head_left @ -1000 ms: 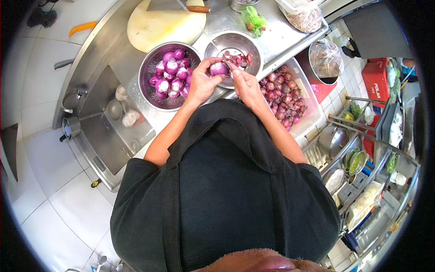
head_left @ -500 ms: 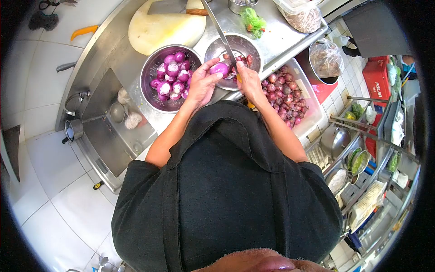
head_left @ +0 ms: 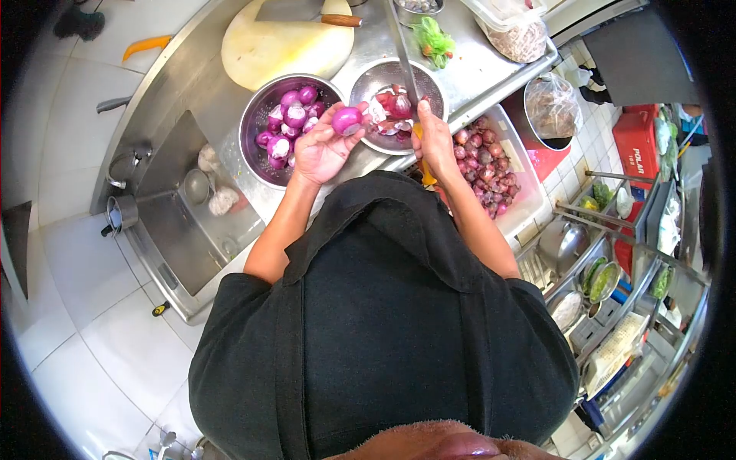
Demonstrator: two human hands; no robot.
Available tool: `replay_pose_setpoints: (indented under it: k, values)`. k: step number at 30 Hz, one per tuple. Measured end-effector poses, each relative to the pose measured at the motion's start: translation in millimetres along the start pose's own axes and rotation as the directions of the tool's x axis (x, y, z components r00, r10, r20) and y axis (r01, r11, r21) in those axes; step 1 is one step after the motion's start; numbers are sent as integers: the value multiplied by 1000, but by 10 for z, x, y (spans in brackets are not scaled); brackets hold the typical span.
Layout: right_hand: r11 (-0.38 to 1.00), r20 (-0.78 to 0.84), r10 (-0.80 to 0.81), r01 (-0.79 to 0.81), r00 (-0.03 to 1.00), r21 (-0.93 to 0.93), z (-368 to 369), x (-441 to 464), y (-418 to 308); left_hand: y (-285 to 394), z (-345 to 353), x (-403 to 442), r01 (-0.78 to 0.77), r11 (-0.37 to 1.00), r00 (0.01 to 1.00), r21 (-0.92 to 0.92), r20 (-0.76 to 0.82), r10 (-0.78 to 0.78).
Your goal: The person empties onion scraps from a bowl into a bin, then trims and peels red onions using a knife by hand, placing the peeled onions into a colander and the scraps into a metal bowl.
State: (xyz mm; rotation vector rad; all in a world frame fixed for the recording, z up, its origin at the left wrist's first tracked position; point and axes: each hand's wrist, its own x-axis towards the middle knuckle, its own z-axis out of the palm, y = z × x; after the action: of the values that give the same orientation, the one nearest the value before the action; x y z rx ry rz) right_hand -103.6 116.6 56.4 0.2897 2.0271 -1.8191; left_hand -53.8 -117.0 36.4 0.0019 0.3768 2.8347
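A peeled purple onion [head_left: 347, 121] is held in the fingers of my left hand [head_left: 320, 152], over the right rim of a colander of peeled onions [head_left: 251, 146]. My right hand [head_left: 435, 139] is wrapped round the yellow handle of a long knife [head_left: 407, 65], its blade pointing away from me. Beneath the blade, a second colander [head_left: 368, 77] holds onion skins [head_left: 392, 107]. Unpeeled red onions [head_left: 484, 165] fill a clear plastic bin [head_left: 527, 184] to the right of my right forearm.
A round cutting board [head_left: 284, 54] with a wooden-handled cleaver [head_left: 341, 20] lies behind the colanders. Left is a metal sink [head_left: 172, 222]. A green bag [head_left: 435, 42] sits at the back, a bag-lined pot [head_left: 550, 111] at the right, near a metal rack [head_left: 606, 218].
My left hand has moved left, taking the onion away from the knife. The blade has swung up and outward over the skins colander, where more skins now show.
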Motion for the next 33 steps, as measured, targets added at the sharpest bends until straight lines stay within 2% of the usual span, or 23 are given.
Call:
replay_pose_setpoints:
  k: [2,3,5,8,11,14,15,16,17,18,19,20,21,24,26,28,31,33]
  values:
    - [999,25,32,-33,999,27,-28,11,-26,134,-7,-56,-38,999,999,17,-22,39]
    - [998,81,63,-61,995,-22,-63,27,-34,204,-24,-82,-79,995,995,60,-49,82]
    - [996,121,88,-85,989,-31,-76,26,-53,375,-46,-161,-155,953,976,258,-106,188]
    - [994,129,24,-10,991,-107,-73,-25,-64,642,69,-257,-249,832,930,496,-119,349]
    - [996,48,37,-33,998,-81,-111,-17,13,814,6,-323,-294,654,838,697,-141,527]
    - [998,-27,3,-5,1000,-55,-253,29,72,798,-173,-354,-173,310,787,935,-58,615]
    - [999,-51,-1,0,999,-32,-317,55,98,762,-208,-376,-81,90,800,993,10,600]
    - [1000,-76,-5,4,997,-10,-382,72,119,716,-242,-413,17,-154,855,988,65,514]
    - [1000,-102,-8,9,995,11,-452,88,132,651,-275,-467,132,-409,924,903,38,381]
    - [998,-128,-44,38,991,-44,-509,84,94,583,-261,-507,191,-645,968,740,-31,250]
    - [996,-176,-69,58,982,-68,-540,71,69,573,-284,-532,158,-659,981,735,-42,188]
    - [993,-238,-97,77,967,-93,-605,41,33,527,-282,-546,188,-613,969,768,-44,243]
    - [996,-240,-77,88,968,34,-722,84,164,522,-327,-552,192,-567,955,801,-19,296]
    - [978,-330,-174,123,928,-171,-971,86,281,517,-274,-545,196,-446,892,873,30,451]
    - [844,-370,-414,198,832,-499,-1280,277,712,532,-229,-517,157,-401,870,902,65,488]
    - [825,-392,-265,-3,881,-566,-1272,149,619,535,-72,-482,148,-405,867,902,79,492]
    - [803,-410,-224,-70,884,-592,-1263,307,802,539,246,-392,15,-355,845,935,178,505]
    - [760,-390,-209,-102,897,-642,-1165,398,790,590,663,-311,-139,-256,827,957,254,502]
